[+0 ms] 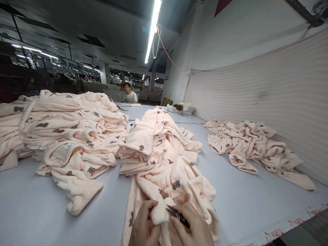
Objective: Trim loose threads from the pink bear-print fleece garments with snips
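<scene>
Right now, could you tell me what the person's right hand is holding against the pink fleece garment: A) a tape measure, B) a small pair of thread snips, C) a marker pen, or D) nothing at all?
B: the right hand grips small dark thread snips at a fold of the pink fleece garment, which the left hand pinches.

Bright overhead tube light (153,29); soft shadows; wide-angle edge distortion; blurred hands

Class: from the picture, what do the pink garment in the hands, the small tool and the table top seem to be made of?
Pink garment: soft fleece-like fabric, matte and plush, with thick rounded folds and printed bears. Small tool in the right hand: probably metal, dark, thin pointed blades with a slight sheen. Table top: smooth pale sheet, perhaps laminate or paper; unclear.
</scene>
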`<state>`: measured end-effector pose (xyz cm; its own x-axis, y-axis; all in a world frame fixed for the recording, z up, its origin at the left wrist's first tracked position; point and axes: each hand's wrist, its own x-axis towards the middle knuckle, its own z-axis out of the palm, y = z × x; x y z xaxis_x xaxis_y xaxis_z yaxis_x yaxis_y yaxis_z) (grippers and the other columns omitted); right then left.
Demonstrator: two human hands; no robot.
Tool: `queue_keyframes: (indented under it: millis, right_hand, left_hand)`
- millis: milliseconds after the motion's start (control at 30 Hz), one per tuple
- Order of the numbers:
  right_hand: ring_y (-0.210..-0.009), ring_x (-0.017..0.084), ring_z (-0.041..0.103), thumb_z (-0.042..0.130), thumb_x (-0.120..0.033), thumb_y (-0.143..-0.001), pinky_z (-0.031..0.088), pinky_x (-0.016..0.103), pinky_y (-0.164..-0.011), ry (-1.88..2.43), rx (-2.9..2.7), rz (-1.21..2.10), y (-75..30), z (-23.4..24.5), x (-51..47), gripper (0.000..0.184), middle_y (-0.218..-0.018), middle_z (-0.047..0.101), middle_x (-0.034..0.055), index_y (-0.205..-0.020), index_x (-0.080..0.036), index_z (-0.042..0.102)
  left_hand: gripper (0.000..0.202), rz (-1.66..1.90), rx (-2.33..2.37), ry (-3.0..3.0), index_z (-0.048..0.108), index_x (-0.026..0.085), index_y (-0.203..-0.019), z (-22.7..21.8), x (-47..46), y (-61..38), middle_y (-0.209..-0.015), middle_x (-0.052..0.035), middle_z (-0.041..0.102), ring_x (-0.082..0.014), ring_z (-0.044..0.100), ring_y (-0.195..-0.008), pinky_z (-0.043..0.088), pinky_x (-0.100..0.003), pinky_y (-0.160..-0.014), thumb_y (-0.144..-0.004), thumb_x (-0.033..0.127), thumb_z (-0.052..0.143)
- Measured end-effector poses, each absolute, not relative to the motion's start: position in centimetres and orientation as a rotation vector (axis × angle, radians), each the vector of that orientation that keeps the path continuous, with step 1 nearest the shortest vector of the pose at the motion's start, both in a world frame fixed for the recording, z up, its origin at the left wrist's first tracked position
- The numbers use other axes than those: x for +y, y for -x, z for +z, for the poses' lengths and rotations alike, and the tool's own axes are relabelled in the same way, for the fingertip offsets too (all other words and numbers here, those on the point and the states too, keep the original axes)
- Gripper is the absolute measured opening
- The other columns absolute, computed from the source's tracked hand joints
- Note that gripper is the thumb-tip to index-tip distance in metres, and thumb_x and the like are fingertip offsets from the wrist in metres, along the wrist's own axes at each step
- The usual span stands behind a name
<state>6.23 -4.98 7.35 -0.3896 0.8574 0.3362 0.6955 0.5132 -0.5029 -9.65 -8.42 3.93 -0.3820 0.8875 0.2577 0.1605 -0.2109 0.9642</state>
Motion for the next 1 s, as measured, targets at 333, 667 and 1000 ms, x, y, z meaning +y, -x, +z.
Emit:
queue_keyframes:
  millis: [333, 667, 1000]
  right_hand:
    - [-0.081, 0.023, 0.068, 0.05, -0.024, -0.082, 0.052, 0.031, -0.07, 1.391, -1.889, 0.446, -5.9, 8.0, -2.8, 0.018, -0.089, 0.072, 0.0015, -0.091, -0.027, 0.066]
    - [-0.089, 0.021, 0.069, 0.053, -0.03, -0.089, 0.054, 0.025, -0.075, 1.191, -2.103, 0.366, -6.8, 6.6, -4.0, 0.022, -0.095, 0.073, 0.0032, -0.103, -0.029, 0.069]
    - [-0.09, 0.02, 0.069, 0.053, -0.032, -0.09, 0.054, 0.025, -0.076, 1.255, -2.114, 0.384, -7.4, 7.4, -3.9, 0.02, -0.094, 0.072, 0.0024, -0.101, -0.027, 0.07]
  left_hand:
    - [0.027, 1.246, 0.729, -0.624, 0.074, 0.015, -0.082, 5.9, -7.1, 11.0, -0.082, -0.0077, 0.074, -0.0288, 0.063, -0.095, 0.048, -0.04, -0.086, -0.082, 0.034, 0.055]
    - [0.025, 1.284, 0.54, -0.488, 0.076, 0.015, -0.093, 6.8, -6.8, 10.5, -0.1, -0.0093, 0.075, -0.0287, 0.058, -0.112, 0.041, -0.041, -0.101, -0.082, 0.025, 0.055]
    - [0.026, 1.268, 0.613, -0.533, 0.076, 0.014, -0.092, 7.2, -7.1, 10.5, -0.101, -0.0111, 0.075, -0.031, 0.059, -0.11, 0.041, -0.042, -0.1, -0.077, 0.032, 0.063]
